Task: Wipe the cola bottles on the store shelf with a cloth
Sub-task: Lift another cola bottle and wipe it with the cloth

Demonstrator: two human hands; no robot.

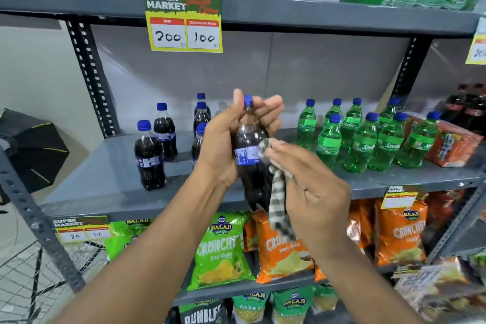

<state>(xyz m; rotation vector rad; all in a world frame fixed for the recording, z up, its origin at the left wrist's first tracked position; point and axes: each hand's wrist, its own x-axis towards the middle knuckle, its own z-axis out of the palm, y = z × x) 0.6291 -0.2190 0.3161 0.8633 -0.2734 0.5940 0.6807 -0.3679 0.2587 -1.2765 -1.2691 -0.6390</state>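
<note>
My left hand (223, 139) grips a dark cola bottle (249, 144) with a blue cap near its neck, held upright in front of the grey shelf (105, 179). Against the bottle's right side, at the blue label, my right hand (307, 187) presses a grey-and-white striped cloth (277, 192). The cloth's loose end hangs down below the bottle. Several more cola bottles (150, 158) stand on the shelf at the left, some partly hidden behind my left hand.
Green Sprite bottles (365, 139) crowd the right half of the same shelf, beside an orange pack (452, 144). Chip bags (223, 250) fill the shelf below. A yellow price tag (184, 21) hangs from the shelf above. A black object (34, 150) sits at the left.
</note>
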